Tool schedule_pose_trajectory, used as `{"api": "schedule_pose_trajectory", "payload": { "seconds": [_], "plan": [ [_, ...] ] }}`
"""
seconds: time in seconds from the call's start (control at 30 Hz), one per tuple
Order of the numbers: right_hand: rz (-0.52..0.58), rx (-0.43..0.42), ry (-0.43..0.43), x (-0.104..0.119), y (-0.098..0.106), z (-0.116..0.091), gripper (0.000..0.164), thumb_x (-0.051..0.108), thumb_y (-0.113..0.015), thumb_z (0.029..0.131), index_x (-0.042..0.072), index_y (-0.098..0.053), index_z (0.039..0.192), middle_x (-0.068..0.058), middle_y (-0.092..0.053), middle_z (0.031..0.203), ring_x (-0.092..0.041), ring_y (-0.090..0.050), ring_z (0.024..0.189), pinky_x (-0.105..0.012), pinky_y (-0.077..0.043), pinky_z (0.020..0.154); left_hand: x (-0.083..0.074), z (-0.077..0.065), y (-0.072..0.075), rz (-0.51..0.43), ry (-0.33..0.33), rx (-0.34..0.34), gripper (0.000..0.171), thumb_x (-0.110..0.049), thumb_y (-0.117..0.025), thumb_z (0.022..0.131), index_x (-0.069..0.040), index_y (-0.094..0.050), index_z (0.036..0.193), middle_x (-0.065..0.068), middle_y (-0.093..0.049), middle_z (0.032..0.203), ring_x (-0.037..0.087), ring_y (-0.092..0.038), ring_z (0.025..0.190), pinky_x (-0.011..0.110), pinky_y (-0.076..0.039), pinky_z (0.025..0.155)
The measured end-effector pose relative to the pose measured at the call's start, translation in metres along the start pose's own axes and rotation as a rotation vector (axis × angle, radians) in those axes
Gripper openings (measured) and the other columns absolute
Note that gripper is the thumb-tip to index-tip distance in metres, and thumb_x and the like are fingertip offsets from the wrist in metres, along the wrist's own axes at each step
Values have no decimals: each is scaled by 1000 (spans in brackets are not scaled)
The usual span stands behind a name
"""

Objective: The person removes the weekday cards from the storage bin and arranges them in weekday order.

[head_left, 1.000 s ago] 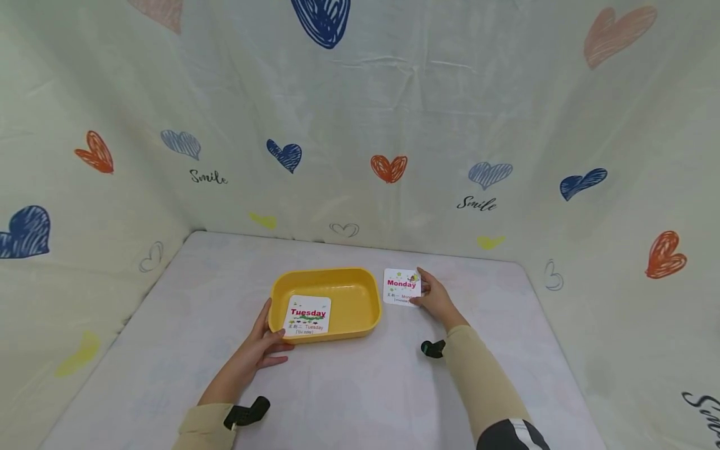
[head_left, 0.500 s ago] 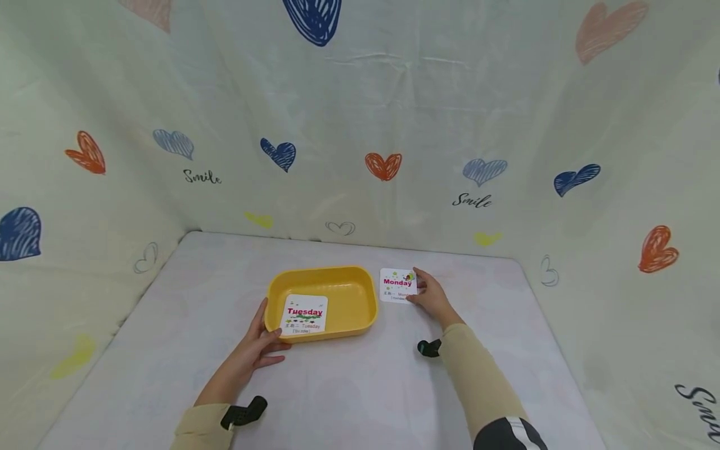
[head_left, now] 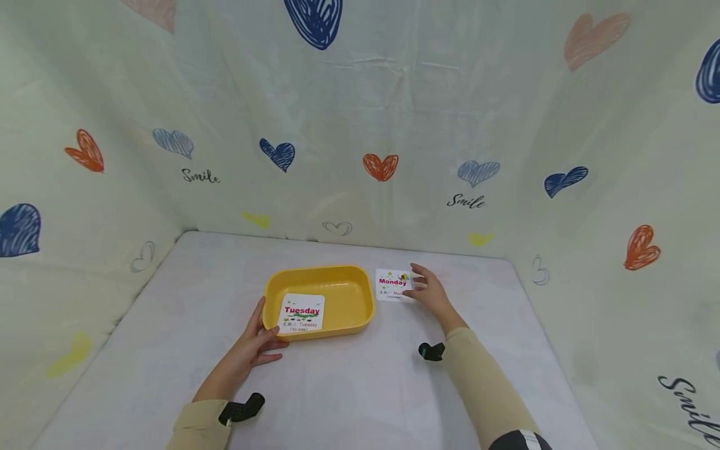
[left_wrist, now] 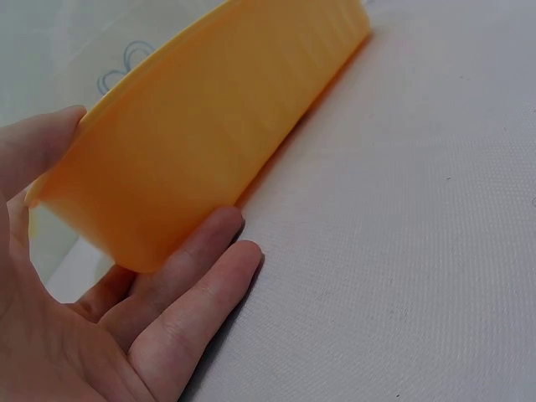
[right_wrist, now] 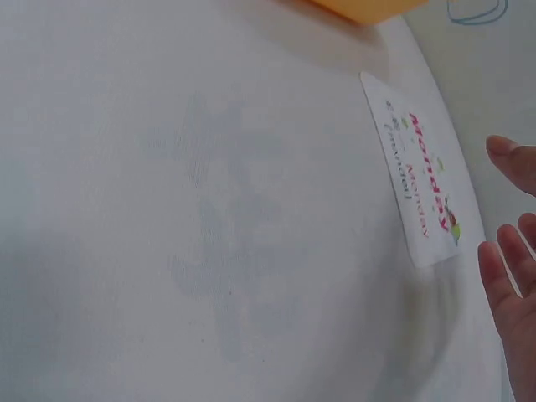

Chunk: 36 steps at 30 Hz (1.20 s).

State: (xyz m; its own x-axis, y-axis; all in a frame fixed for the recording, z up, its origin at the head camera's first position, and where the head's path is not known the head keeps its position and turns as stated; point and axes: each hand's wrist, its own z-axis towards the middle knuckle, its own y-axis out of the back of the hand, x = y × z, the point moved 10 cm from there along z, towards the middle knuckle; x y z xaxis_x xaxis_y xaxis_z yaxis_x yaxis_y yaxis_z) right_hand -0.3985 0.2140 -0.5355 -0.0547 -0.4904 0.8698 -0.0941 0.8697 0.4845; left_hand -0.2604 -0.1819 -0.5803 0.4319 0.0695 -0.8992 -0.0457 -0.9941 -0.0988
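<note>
The Monday card (head_left: 392,281) is placed face up on the white table (head_left: 337,400), just to the right of the yellow tray (head_left: 349,300) and apart from it. By the right hand (head_left: 434,299) the card's right side is partly covered in the head view, but its grip is wide: the thumb and fingers are spread, and in the right wrist view a gap is seen between them and the card. The tray's near left corner is held in the grip of the left hand (head_left: 250,345), with the thumb at the rim and the fingers low at the wall. The Tuesday card (head_left: 302,312) is contained in the near left part of the tray; whether it is flat or leaned on the wall cannot be told.

For good handling, it is judged that the tray should be kept quiet by a light hold, so that the Tuesday card is not disturbed. The Monday card looks thin, so it is better touched softly at the edges, without being bent or pushed against the tray.
</note>
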Motion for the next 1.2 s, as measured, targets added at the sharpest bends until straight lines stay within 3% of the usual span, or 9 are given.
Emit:
{"api": "schedule_pose_trajectory", "payload": {
  "seconds": [0.13, 0.27, 0.6, 0.83, 1.2],
  "plan": [
    [73, 7, 21, 15, -4, -7, 78, -1, -78, 79, 10, -41, 148, -13, -43, 146, -34, -45, 128, -46, -45, 101, 0, 0, 1, -6, 3, -3, 90, -23, -59, 96, -46, 6, 153, 18, -22, 153, 30, -66, 99, 43, -56, 83],
    [125, 6, 14, 29, -13, -14, 74, 1, -77, 81, 16, -44, 146, -8, -46, 144, -31, -49, 126, -42, -48, 98, 0, -1, 1, -8, 6, -2, 89, -24, -59, 97, -48, 5, 153, 17, -23, 153, 30, -66, 99, 43, -56, 83],
    [237, 109, 102, 81, -56, -32, 71, -1, -76, 81, 19, -48, 143, -5, -51, 138, -32, -53, 121, -35, -52, 91, -1, -2, -1, -10, -4, 8, 88, -23, -57, 98, -48, 7, 153, 18, -24, 153, 30, -66, 99, 43, -56, 83],
    [234, 177, 157, 103, -86, -38, 70, 5, -79, 80, 21, -50, 141, -3, -54, 135, -24, -54, 119, -32, -49, 96, 0, -2, -1, -8, -2, -1, 88, -21, -58, 97, -48, 5, 153, 17, -27, 149, 29, -67, 98, 42, -57, 81],
    [243, 352, 173, 126, -132, -40, 67, 10, -77, 84, 13, -47, 144, -2, -55, 133, -21, -54, 118, -34, -48, 98, 0, -1, 0, -20, 2, 14, 88, -23, -58, 98, -47, 7, 153, 18, -22, 154, 30, -66, 99, 43, -56, 83]
  ]
}}
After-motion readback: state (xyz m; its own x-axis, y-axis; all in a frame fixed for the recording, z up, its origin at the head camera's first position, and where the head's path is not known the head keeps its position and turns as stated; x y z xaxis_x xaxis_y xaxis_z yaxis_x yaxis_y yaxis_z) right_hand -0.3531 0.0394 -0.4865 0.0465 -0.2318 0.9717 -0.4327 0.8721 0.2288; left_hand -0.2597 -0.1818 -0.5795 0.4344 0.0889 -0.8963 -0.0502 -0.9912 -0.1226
